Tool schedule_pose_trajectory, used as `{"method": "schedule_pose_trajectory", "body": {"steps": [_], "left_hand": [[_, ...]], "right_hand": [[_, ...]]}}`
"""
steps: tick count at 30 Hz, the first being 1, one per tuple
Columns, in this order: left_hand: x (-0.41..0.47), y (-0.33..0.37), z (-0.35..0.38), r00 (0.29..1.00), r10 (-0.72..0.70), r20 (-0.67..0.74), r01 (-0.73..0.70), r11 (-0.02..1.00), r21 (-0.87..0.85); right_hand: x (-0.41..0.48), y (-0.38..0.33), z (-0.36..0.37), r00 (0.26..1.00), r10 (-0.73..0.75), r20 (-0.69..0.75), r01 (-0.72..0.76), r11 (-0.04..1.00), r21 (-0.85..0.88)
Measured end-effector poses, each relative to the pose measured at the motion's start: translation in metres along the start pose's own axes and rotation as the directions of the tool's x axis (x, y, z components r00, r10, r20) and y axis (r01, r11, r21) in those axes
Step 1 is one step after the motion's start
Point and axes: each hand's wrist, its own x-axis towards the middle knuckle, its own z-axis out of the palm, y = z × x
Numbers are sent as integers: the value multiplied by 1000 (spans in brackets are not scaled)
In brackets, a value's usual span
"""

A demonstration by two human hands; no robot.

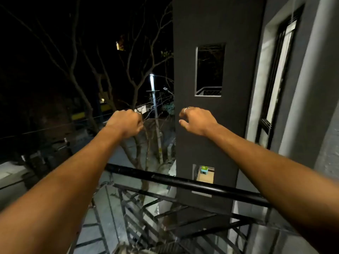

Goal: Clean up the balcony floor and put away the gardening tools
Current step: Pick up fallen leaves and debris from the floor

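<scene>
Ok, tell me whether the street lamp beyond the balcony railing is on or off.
On: the street lamp glows bright white against the surrounding dark.

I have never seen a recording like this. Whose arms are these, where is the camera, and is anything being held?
There is no machine here. These are a person's two bare arms, filmed by one wide-angle camera worn on the head, so you see roughly what the person sees. It is night. Both arms reach out over the black balcony railing, above a street with bare trees and a lit street lamp. The left hand is curled like a fist with its back to the camera, so I cannot tell whether something small is inside. The right hand, with a ring on one finger, has loosely curled fingers and holds nothing. A dark wall and a window stand on the right. No gardening tools show in this picture.
</scene>
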Motion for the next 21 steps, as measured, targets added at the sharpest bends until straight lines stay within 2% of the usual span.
{"method": "schedule_pose_trajectory", "body": {"steps": [3,6,9,14,21], "left_hand": [[-26,-27,0,999,-41,13,41,999,10],[-58,-55,-5,993,-80,88,80,997,8],[-95,-84,-6,989,-138,55,135,989,58],[-168,-139,-12,966,-243,93,228,962,149],[-302,-211,-48,914,-385,126,359,915,186]], "right_hand": [[8,-31,7,997,-73,12,73,997,25],[14,-73,7,993,-95,69,91,995,51],[23,-110,9,987,-149,54,143,985,97],[28,-196,13,967,-254,28,245,952,185],[26,-349,19,892,-451,-19,430,836,340]]}}
